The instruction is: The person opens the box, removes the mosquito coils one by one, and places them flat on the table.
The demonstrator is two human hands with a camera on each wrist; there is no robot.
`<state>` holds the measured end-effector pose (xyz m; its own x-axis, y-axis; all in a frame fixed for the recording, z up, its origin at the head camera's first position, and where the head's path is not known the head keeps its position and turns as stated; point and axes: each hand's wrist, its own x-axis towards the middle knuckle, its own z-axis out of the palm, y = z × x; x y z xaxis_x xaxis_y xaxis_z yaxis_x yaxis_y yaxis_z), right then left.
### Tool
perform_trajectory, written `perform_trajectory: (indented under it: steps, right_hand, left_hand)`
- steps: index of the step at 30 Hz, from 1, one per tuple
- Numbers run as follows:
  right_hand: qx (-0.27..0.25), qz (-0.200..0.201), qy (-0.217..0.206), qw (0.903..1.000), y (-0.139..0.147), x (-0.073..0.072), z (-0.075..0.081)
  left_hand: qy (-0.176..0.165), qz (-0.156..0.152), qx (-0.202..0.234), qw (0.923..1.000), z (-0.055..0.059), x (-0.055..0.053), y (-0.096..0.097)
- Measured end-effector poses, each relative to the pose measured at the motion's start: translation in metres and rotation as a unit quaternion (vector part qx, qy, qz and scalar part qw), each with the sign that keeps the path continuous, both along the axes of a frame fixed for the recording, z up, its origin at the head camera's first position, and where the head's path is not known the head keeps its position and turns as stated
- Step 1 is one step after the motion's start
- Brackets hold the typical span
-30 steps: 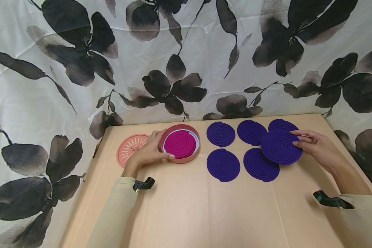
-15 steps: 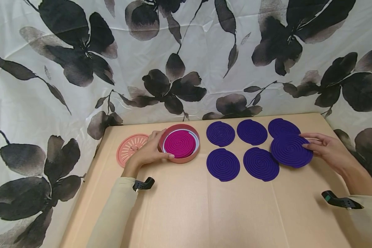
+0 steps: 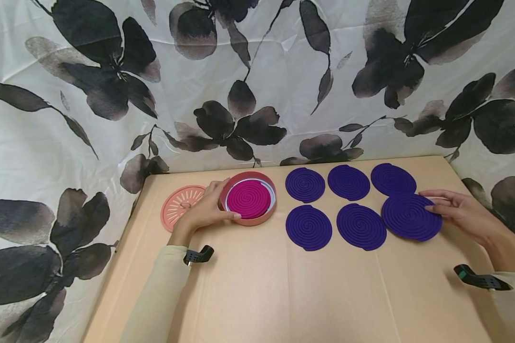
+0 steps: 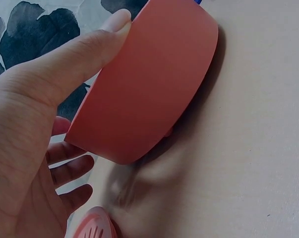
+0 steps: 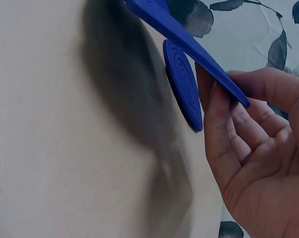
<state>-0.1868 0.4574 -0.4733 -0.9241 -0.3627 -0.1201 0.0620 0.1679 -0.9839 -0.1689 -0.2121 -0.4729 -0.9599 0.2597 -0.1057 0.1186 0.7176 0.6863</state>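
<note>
My left hand (image 3: 203, 207) grips the side of a round coral mosquito coil holder (image 3: 253, 222), thumb at its near rim. Inside the holder lies a magenta spiral coil (image 3: 248, 199), with a pale ring showing around it. In the left wrist view the holder's smooth outer wall (image 4: 144, 84) fills the middle, under my thumb. My right hand (image 3: 468, 214) pinches the right edge of a purple-blue mosquito coil (image 3: 411, 217) between thumb and fingers. Seen from the right wrist, this coil (image 5: 189, 47) is edge-on and tilted above the table, with a shadow beneath.
Several more purple-blue coils lie in two rows: one at the back right (image 3: 393, 179), one just left of the held coil (image 3: 361, 227), others further left (image 3: 309, 227). A coral slotted lid (image 3: 178, 206) sits left of the holder. A floral cloth (image 3: 283, 85) hangs behind the table (image 3: 300, 295).
My right hand has moved right and toward me with the pinched coil, lowering it and uncovering the back right coil. My left hand and the holder have stayed put.
</note>
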Motion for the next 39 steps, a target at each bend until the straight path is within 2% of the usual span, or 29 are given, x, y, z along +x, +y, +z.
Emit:
perform_trajectory:
  steps: [3, 6, 12, 19, 24, 33, 39]
  right_hand:
    - [-0.030, 0.028, -0.012, 0.9991, 0.006, 0.000, -0.002]
    - [-0.029, 0.041, -0.017, 0.9986, 0.010, -0.001, -0.002]
    - [0.062, 0.022, -0.013, 0.9977, 0.012, 0.002, -0.001]
    - [0.147, 0.002, -0.009, 0.9891, 0.012, 0.010, -0.002]
    - [0.184, 0.000, -0.005, 0.9828, 0.011, 0.015, -0.003]
    - [0.237, 0.004, 0.014, 0.9713, 0.010, 0.011, -0.001]
    - [0.306, 0.024, 0.023, 0.9515, 0.008, 0.007, 0.008]
  left_hand:
    - [-0.001, 0.000, 0.000, 1.0000, 0.000, -0.001, 0.000]
    - [-0.001, -0.001, -0.001, 1.0000, 0.000, -0.001, 0.001]
    - [-0.001, -0.002, 0.000, 1.0000, 0.000, 0.000, 0.000]
    - [0.002, -0.004, 0.000, 1.0000, 0.000, 0.003, -0.001]
    - [0.001, -0.006, -0.002, 1.0000, 0.000, 0.004, -0.002]
    - [0.000, -0.005, 0.000, 1.0000, -0.001, 0.005, -0.002]
    - [-0.002, -0.005, 0.000, 1.0000, -0.001, 0.004, -0.002]
